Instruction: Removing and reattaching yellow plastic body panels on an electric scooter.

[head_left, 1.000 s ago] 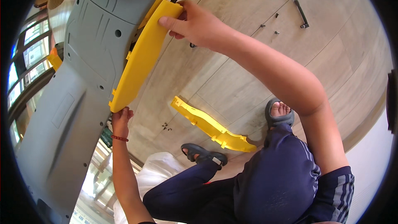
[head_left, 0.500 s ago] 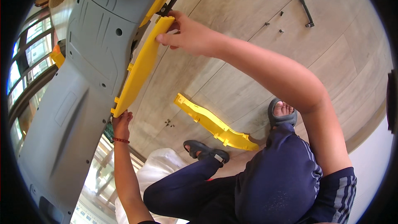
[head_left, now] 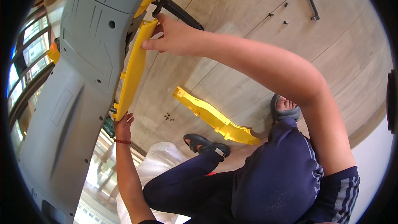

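Between my hands is a long yellow plastic trim panel (head_left: 133, 72) with small clips along its left edge, lying against the side of a large grey plastic body (head_left: 78, 70). My right hand (head_left: 170, 37) grips its upper end, thumb on the outer face and fingers behind. At the lower end, my left hand (head_left: 123, 127) holds the panel from below; its fingertips are partly hidden. A second yellow trim panel (head_left: 215, 118) rests on the floor with its clipped inner side showing.
Several small screws (head_left: 169, 117) lie on the floor, with three more screws (head_left: 285, 22) at the upper right beside a black screwdriver-like tool (head_left: 310, 3). A black bar (head_left: 182, 13) sticks out beyond my right hand. White cloth or plastic (head_left: 159, 161) is near my left forearm.
Both hands still hold the panel. In the picture, its upper end and my right hand have shifted left, and the panel stands more upright. The black bar now shows more fully.
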